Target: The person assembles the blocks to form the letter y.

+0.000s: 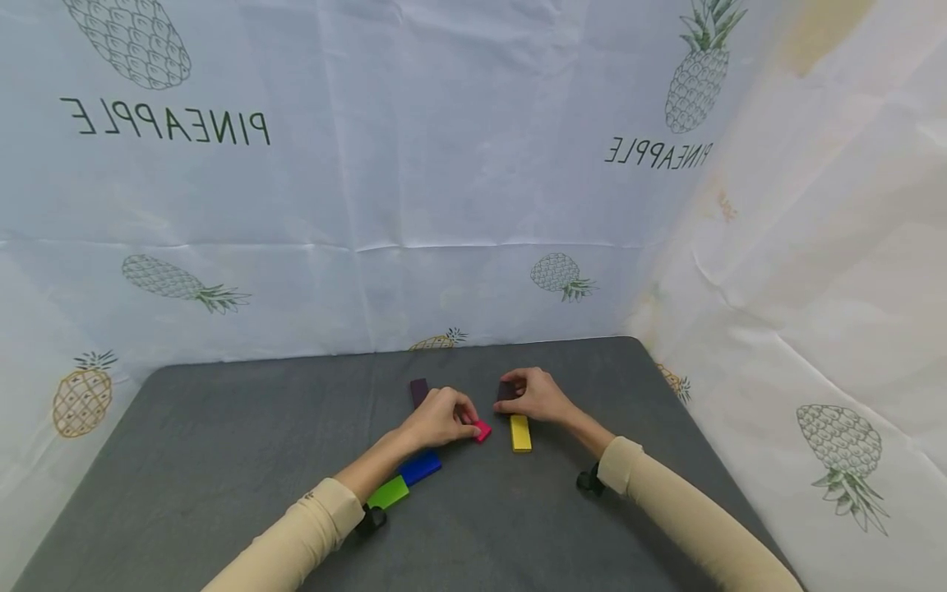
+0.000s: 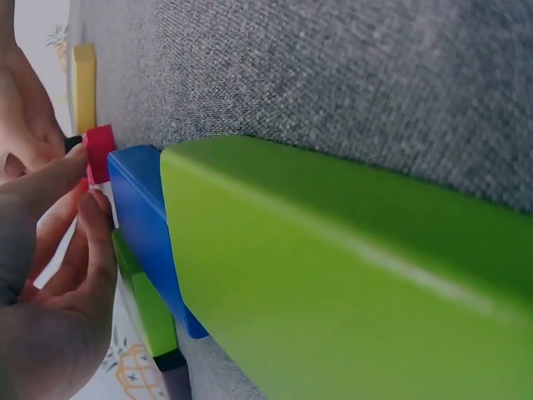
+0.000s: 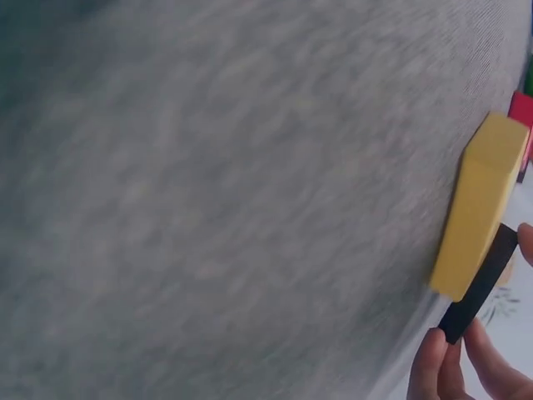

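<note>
My left hand pinches a small red block between thumb and fingers, close over the grey table. In my right hand is a black block, gripped at its ends by thumb and fingertips. Just in front of it lies a yellow block, which overlaps the black block in the right wrist view. Below my left forearm, a blue block and a green block lie end to end. The left wrist view shows a second green block, hidden in the head view by my left hand.
A dark block lies beyond my left hand. The grey cloth-covered table has rounded far corners. White curtains printed with pineapples hang behind it and along the right side.
</note>
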{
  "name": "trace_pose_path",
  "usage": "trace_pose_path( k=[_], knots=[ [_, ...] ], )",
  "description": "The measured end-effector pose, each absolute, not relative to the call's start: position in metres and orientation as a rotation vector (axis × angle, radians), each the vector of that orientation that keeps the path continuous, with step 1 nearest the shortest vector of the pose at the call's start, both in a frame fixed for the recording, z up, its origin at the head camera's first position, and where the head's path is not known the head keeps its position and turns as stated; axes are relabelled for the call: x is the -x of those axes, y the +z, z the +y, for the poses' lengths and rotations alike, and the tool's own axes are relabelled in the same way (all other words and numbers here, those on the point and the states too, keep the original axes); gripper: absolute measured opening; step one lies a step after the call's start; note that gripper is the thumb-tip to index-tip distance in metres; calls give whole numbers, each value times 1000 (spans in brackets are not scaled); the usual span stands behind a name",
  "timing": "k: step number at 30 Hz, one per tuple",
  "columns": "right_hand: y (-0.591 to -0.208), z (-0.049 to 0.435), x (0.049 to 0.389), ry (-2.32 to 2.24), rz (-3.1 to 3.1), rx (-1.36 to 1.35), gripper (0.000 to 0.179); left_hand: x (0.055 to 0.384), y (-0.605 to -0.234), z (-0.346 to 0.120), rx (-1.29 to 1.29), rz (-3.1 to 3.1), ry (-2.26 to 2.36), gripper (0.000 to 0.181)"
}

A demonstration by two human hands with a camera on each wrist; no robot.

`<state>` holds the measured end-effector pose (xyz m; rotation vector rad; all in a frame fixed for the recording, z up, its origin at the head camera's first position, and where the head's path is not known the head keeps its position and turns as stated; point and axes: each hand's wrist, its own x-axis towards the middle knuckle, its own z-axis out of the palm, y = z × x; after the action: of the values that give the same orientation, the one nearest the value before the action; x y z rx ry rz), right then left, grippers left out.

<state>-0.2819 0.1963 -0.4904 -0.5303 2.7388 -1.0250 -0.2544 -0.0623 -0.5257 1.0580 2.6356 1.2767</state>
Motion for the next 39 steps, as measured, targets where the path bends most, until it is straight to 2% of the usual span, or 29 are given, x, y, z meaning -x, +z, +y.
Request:
trace_pose_path(
  k=[2,8,24,39],
  knots=[
    [-489,192,280,-1029,2735,540,60,247,-510,-62,-1020,2609,1299,13],
    [-491,181,278,-987,2737,566,58,240,-500,-57,-923,2643,1229,8],
    [-492,177,279,-940,2707,571,60,237,-497,-56,-898,2653,1228,9],
    [-492,198,289,-1152,2421,578,63,239,-496,-56,-872,2641,1220,11]
  ],
)
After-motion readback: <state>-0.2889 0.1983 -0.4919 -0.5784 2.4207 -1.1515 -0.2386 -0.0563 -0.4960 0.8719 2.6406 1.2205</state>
